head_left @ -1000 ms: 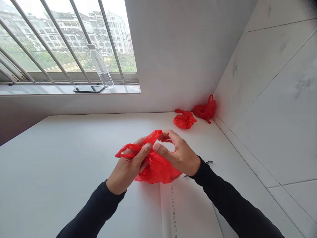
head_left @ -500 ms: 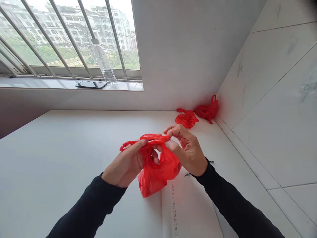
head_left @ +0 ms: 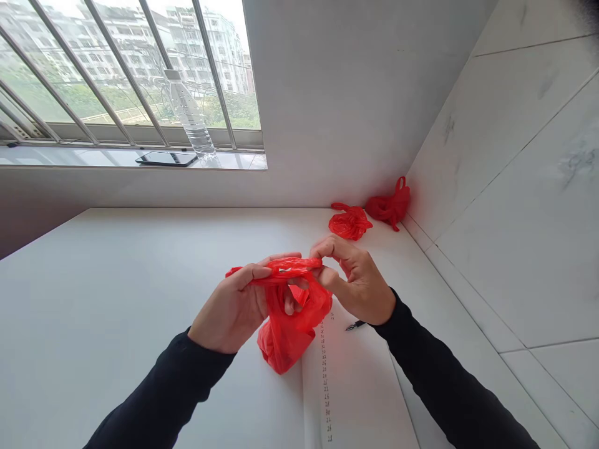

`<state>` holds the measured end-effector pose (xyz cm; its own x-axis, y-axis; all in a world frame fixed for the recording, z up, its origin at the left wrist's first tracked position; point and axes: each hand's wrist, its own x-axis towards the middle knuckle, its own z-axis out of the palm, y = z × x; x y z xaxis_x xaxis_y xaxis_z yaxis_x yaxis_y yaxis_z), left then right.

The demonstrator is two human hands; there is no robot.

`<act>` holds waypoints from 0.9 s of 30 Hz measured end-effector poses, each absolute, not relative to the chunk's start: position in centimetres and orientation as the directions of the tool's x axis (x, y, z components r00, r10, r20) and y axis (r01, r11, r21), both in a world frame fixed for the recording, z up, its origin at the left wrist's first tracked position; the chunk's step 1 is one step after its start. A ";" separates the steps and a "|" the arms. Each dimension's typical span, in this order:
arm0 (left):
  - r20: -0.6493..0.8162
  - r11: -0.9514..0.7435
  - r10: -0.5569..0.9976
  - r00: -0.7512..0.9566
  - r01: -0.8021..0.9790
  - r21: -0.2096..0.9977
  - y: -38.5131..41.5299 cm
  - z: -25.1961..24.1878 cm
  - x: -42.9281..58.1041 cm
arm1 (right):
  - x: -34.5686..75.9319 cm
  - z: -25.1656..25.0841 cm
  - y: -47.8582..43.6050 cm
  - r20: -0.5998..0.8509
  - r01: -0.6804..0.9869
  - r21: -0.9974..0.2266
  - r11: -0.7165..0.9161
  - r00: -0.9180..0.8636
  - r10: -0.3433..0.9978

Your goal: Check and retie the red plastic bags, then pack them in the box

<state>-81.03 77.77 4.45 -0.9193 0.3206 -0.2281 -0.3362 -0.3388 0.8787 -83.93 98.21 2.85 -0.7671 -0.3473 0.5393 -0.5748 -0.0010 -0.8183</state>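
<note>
A red plastic bag (head_left: 287,333) hangs between my hands, above the white table, its lower part bunched into a pouch. My left hand (head_left: 236,305) grips the bag's gathered top, thumb on the upper side and some fingers passing behind and through the handle loop. With thumb and forefinger, my right hand (head_left: 353,277) pinches the right end of the twisted handle strip. What lies inside the bag cannot be made out. Below the hands is an open notebook (head_left: 360,386) with a column of handwritten numbers. A pen (head_left: 355,325) rests on its page, partly covered by my right wrist.
Two more red plastic bags, one crumpled flat (head_left: 350,223) and one knotted fuller bag (head_left: 389,204), sit at the table's back right corner. A water bottle (head_left: 191,115) and a dark phone (head_left: 166,159) are on the window sill. Marbled tile wall (head_left: 524,206) bounds the right side.
The handle strip between my hands is drawn flatter and tighter, and the bag's pouch has swung slightly and narrowed. More of the pen and the written page shows now.
</note>
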 end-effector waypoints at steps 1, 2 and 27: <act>-0.236 -0.353 0.311 -0.921 -0.342 0.871 77.8 4.5 -81.1 | -83.9 2.9 98.3 0.537 -0.572 -0.821 -0.002 -0.769 -0.346; -0.241 -0.361 0.298 -0.924 -0.343 0.867 77.8 4.5 -81.2 | -83.9 3.0 98.4 0.525 -0.559 -0.829 -0.006 -0.775 -0.353; -0.099 -0.116 0.147 -0.984 -0.117 0.986 77.6 4.0 -81.5 | -84.1 2.5 98.2 0.511 -0.560 -0.828 0.042 -0.783 -0.355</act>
<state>-81.46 77.61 3.97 -0.9842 0.1469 -0.0992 -0.1168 -0.1161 0.9864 -84.14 98.23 2.49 -0.7826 -0.3553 0.5112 -0.5597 0.0420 -0.8277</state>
